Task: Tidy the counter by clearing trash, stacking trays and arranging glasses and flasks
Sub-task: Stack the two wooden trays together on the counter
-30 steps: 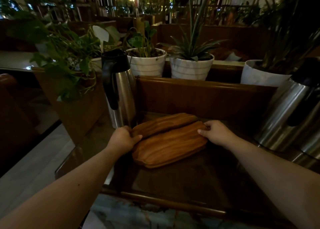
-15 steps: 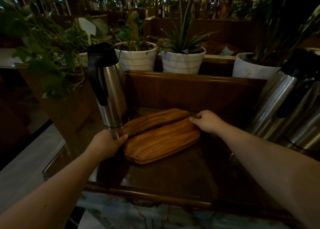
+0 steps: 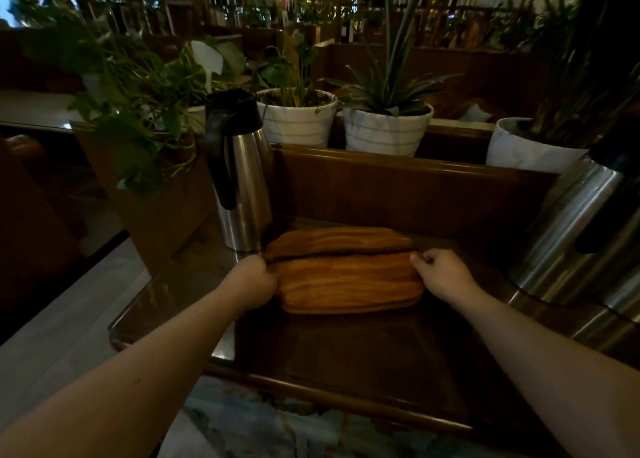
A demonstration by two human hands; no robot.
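Fingers of both hands (image 3: 254,283) (image 3: 441,276) pinch two stacked wooden trays (image 3: 349,283) between three flasks (image 3: 239,170).

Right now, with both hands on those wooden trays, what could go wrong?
1. The upper tray sits offset on the lower tray, so it might slide as the left hand and right hand shift them.
2. The tall steel flask stands right beside the trays' left end; a nudge could tip it.
3. More flasks crowd the right side.

no readable text, labels, or signs
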